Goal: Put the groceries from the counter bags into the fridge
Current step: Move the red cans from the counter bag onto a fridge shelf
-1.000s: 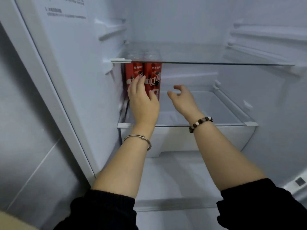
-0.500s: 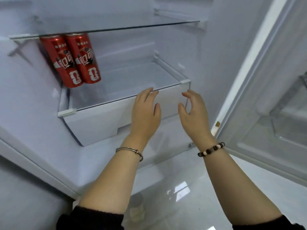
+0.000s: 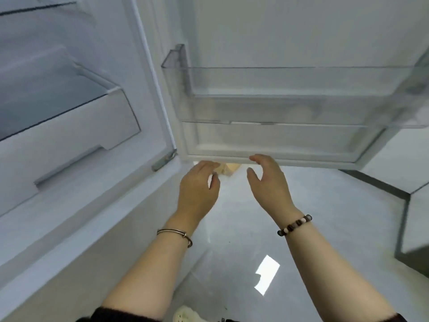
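Our left hand [image 3: 197, 189] and right hand [image 3: 269, 184] hang side by side with a gap between them. Both have loosely bent fingers with the thumbs spread away, and neither holds anything. The fridge [image 3: 144, 77] stands open to the left of our left hand. Up and left of that hand, inside the fridge, a glass shelf [image 3: 46, 98] lies over a white drawer [image 3: 76, 135]. The door [image 3: 278, 31] swings out above both hands, with a clear door bin [image 3: 290, 84] across it. Its lower edge runs just beyond our fingertips, and the right hand's fingers reach up to that edge, though we cannot tell whether they touch it. A metal hinge [image 3: 164, 160] sits just left of our left fingertips. Between the two hands, past the fingers and under the door's edge, a pale tan thing [image 3: 228, 169] shows, too blurred to name. Under our hands spreads a glossy grey floor [image 3: 243, 240] with a bright patch of reflected light [image 3: 267, 274]. A metal bangle [image 3: 175, 233] circles our left wrist and a beaded bracelet [image 3: 294, 225] our right. A pale shoe [image 3: 188, 314] peeks in below our left forearm
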